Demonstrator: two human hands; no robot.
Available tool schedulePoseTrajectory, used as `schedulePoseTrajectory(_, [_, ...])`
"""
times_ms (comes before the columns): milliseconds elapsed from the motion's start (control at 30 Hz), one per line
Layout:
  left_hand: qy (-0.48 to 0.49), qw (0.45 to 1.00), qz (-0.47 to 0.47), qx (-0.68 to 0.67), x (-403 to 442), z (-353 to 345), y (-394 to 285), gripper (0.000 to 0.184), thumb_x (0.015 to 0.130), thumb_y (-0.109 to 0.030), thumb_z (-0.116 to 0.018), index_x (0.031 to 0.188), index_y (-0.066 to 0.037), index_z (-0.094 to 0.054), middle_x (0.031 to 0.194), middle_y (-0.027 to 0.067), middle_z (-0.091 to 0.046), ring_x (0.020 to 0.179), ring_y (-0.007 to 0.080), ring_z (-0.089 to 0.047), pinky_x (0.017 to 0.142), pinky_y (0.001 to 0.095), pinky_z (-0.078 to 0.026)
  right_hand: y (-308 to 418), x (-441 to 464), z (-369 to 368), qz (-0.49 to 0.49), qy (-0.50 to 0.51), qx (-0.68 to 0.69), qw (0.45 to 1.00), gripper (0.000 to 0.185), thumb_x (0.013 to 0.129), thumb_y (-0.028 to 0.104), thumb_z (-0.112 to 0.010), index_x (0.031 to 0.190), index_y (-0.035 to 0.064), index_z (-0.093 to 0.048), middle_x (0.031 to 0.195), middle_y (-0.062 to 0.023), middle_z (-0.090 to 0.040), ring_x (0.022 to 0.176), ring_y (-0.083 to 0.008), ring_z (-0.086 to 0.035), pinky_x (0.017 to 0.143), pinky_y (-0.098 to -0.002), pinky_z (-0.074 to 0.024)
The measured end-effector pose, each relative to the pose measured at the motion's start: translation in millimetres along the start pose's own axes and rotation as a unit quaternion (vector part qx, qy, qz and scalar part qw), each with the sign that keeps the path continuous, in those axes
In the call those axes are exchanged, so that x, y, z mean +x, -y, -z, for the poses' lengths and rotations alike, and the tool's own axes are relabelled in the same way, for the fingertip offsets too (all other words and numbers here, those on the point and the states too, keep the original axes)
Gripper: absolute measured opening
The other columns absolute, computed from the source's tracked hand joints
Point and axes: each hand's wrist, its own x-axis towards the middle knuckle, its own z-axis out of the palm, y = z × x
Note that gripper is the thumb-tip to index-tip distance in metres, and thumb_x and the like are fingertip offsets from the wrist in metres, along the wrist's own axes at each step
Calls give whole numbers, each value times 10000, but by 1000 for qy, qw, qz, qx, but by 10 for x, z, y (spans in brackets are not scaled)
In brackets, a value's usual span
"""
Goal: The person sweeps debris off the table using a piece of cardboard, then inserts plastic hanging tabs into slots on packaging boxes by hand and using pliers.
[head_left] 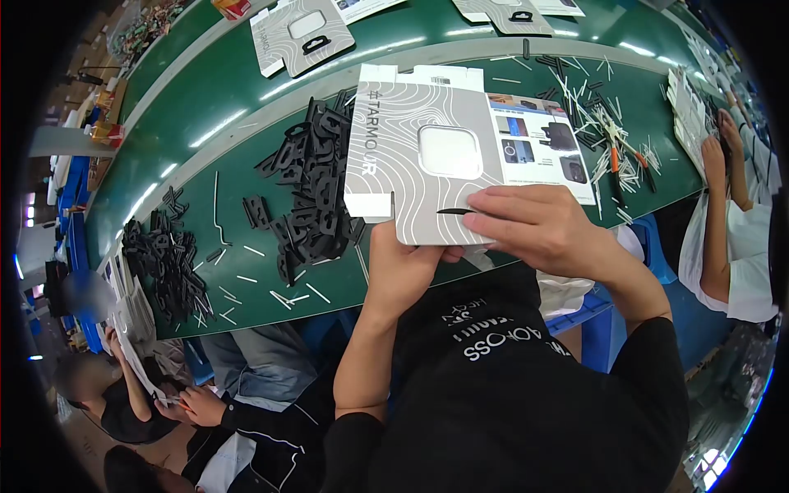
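A flat, unfolded grey cardboard packaging box (390, 123) with white contour lines, a white-backed window and a printed photo panel is held up in front of me. My left hand (401, 267) grips its lower left edge from below, with most of the fingers hidden under the card. My right hand (538, 226) lies across the lower right part, fingers together on the surface and thumb out of sight. Just left of those fingertips, a thin black piece (452, 211) shows in a slot of the card. Beyond the left edge lies a heap of black plastic hangers (316, 189).
More black plastic pieces (168, 271) and white sticks lie on the green table (246, 156). Orange-handled pliers (615, 160) rest among sticks on the right. Similar boxes (304, 37) lie at the back. Co-workers sit on both sides; one hand (204, 406) shows at lower left.
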Motion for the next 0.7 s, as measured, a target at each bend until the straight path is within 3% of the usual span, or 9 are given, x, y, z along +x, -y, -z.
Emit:
schedulePoseTrajectory(100, [26, 991, -71, 111, -63, 65, 75, 252, 854, 23, -636, 1099, 81, -644, 932, 156, -716, 804, 203, -698, 697, 270, -573, -24, -96, 16, -2, 22, -32, 999, 291, 800, 94, -713, 1086, 59, -680, 1172, -89, -677, 940, -236, -682, 730, -316, -552])
schedulePoseTrajectory(233, [61, 985, 35, -160, -121, 14, 271, 381, 872, -10, -629, 1242, 69, -579, 1165, 160, -674, 1008, 207, -660, 880, 286, -531, -3, -144, -8, 1, 58, -59, 997, 327, 777, 99, -726, 1097, 60, -674, 1205, -89, -657, 1049, -256, -658, 841, -325, -549])
schedulePoseTrajectory(367, [1, 999, 18, -40, -92, -194, 448, 226, 922, -52, -614, 1123, 51, -622, 951, 93, -693, 869, 146, -650, 751, 240, -528, -14, -120, -171, -153, 4, 87, 984, 281, 759, 64, -734, 1033, 42, -673, 1081, -78, -663, 938, -243, -642, 795, -321, -536])
schedulePoseTrajectory(433, [9, 998, 14, -57, -123, -157, 408, 237, 928, -54, -618, 1140, 51, -607, 987, 103, -692, 876, 145, -653, 769, 248, -535, -62, -73, -249, -115, 28, 48, 992, 246, 757, 47, -734, 993, 36, -666, 1017, -71, -645, 879, -238, -610, 768, -326, -521])
schedulePoseTrajectory(500, [16, 989, 115, -97, -157, -19, 310, 275, 927, -72, -638, 1173, 44, -598, 995, 116, -694, 753, 143, -645, 673, 232, -523, -112, -42, -308, -78, 49, 6, 996, 213, 755, 30, -735, 954, 30, -660, 952, -63, -627, 819, -234, -579, 741, -330, -506])
schedulePoseTrajectory(533, [-35, 993, 80, -84, -254, 55, 199, 262, 900, -63, -667, 1139, 37, -629, 902, 96, -707, 655, 128, -631, 579, 215, -491, -151, -41, -346, -74, 51, 9, 996, 213, 755, 30, -735, 954, 30, -660, 952, -63, -627, 819, -234, -579, 741, -330, -506])
schedulePoseTrajectory(567, [-120, 973, -32, 196, -379, 226, 250, 186, 854, -40, -702, 1028, 23, -688, 768, 65, -701, 598, 111, -606, 543, 204, -469, -202, -55, -407, -69, 45, 2, 997, 199, 757, 26, -734, 940, 33, -657, 932, -61, -617, 807, -232, -566, 735, -333, -498])
schedulePoseTrajectory(600, [-217, 919, -118, 308, -467, 364, 257, 92, 815, -25, -722, 898, 14, -716, 669, 35, -675, 560, 94, -566, 507, 209, -440, -247, -86, -486, -67, 37, -7, 997, 186, 759, 23, -732, 927, 36, -654, 913, -59, -607, 795, -231, -553, 729, -337, -491])
schedulePoseTrajectory(700, [-367, 782, -184, 469, -621, 864, 349, 121, 801, -19, -723, 919, -4, -706, 791, 51, -681, 606, 140, -548, 549, 257, -440, -277, -160, -646, -69, 31, -20, 997, 162, 763, 15, -729, 900, 42, -649, 873, -55, -588, 771, -228, -527, 716, -343, -476])
